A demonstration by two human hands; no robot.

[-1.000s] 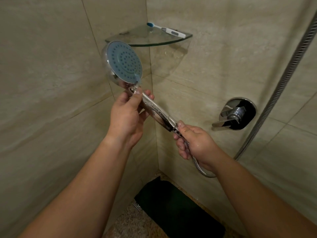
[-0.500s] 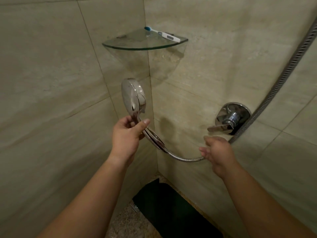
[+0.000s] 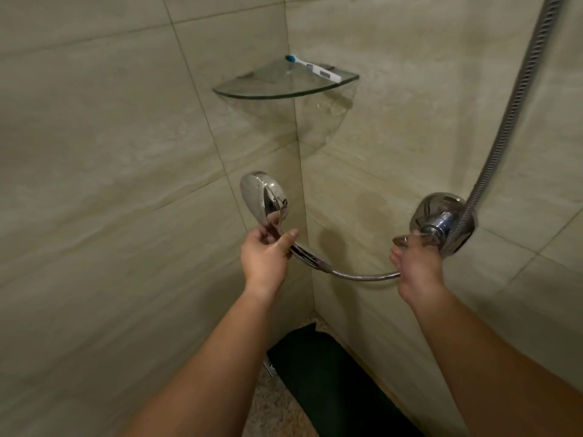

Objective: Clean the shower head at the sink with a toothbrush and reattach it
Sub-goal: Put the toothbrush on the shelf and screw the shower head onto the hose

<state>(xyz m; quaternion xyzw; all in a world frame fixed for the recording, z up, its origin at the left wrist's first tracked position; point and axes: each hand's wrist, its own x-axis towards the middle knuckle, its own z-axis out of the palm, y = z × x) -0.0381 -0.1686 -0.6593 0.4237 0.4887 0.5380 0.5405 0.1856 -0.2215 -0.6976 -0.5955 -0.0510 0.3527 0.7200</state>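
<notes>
My left hand (image 3: 266, 257) grips the chrome shower head (image 3: 263, 195) by its handle, just below the round head. The head's shiny back faces me and its spray face is hidden. A metal hose (image 3: 362, 275) curves from the handle to the right and passes behind my right hand (image 3: 416, 266). That hand is at the wall tap lever (image 3: 400, 240), with fingers over the lever and thumb under it. A white toothbrush (image 3: 315, 69) with a blue head lies on the glass corner shelf (image 3: 277, 89) above.
The chrome tap plate (image 3: 441, 222) sits on the right tiled wall. The hose (image 3: 511, 115) climbs from it to the top right. Beige tiled walls meet in the corner. A dark mat (image 3: 328, 383) lies on the pebbled floor below.
The shower head came down from shelf height and turned its face away. My right hand let go of the hose connector, slid right along the hose and rose to the tap lever.
</notes>
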